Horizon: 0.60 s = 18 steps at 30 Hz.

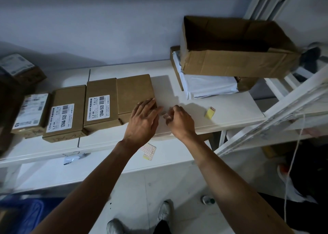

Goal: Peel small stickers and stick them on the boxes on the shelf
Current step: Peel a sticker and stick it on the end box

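Note:
Several brown cardboard boxes stand in a row on the white shelf. The rightmost one, a plain box, has my left hand resting flat on its near right corner, fingers apart. Just right of it my right hand pinches a small sticker between thumb and fingers, close to my left fingertips. The box to the left carries a white printed label, as does the one beyond it. A sticker sheet lies on the lower shelf under my left wrist.
A small yellow strip lies on the shelf to the right. At the back right an open empty carton sits on white packets. White shelf frame bars cross at the right. My shoes stand on the floor below.

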Each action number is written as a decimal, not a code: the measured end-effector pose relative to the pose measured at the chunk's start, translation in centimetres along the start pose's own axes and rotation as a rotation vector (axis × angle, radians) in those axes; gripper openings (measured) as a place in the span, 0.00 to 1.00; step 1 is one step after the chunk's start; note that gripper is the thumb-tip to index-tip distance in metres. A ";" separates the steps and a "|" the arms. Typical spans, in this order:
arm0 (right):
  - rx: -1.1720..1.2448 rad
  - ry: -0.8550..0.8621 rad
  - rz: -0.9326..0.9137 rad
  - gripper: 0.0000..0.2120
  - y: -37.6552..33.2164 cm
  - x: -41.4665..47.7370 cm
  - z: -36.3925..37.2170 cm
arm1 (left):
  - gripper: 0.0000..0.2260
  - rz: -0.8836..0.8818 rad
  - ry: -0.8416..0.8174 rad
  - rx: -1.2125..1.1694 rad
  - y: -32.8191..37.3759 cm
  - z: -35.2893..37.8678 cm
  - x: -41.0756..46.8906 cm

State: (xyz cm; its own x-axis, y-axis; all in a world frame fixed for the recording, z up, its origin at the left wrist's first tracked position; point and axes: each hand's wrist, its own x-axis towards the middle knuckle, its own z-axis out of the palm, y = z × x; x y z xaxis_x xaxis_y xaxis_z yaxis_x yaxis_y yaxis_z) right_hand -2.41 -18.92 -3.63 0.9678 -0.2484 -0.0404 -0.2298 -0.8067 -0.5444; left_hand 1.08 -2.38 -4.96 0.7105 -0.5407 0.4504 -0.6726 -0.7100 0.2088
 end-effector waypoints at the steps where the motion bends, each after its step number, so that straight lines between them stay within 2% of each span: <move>1: 0.016 -0.003 0.008 0.13 0.0 0.0 0.0 | 0.14 -0.003 -0.001 -0.002 0.0 0.0 0.0; 6: 0.041 -0.021 0.030 0.15 0.0 0.2 0.0 | 0.16 -0.029 -0.020 -0.018 -0.1 -0.5 0.1; 11: 0.071 -0.033 0.081 0.16 -0.1 0.5 -0.1 | 0.24 -0.036 -0.139 0.012 -0.2 -1.0 -0.2; 18: 0.149 -0.028 0.122 0.14 0.0 0.6 -0.6 | 0.26 -0.031 -0.148 -0.010 -0.5 -1.1 0.1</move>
State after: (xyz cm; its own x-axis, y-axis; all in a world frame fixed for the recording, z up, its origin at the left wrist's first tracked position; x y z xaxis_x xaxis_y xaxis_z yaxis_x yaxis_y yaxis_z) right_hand -1.87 -19.42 -3.20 0.9366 -0.3229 -0.1359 -0.3299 -0.6828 -0.6518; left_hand 1.23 -1.52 -4.05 0.7530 -0.5800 0.3107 -0.6515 -0.7232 0.2291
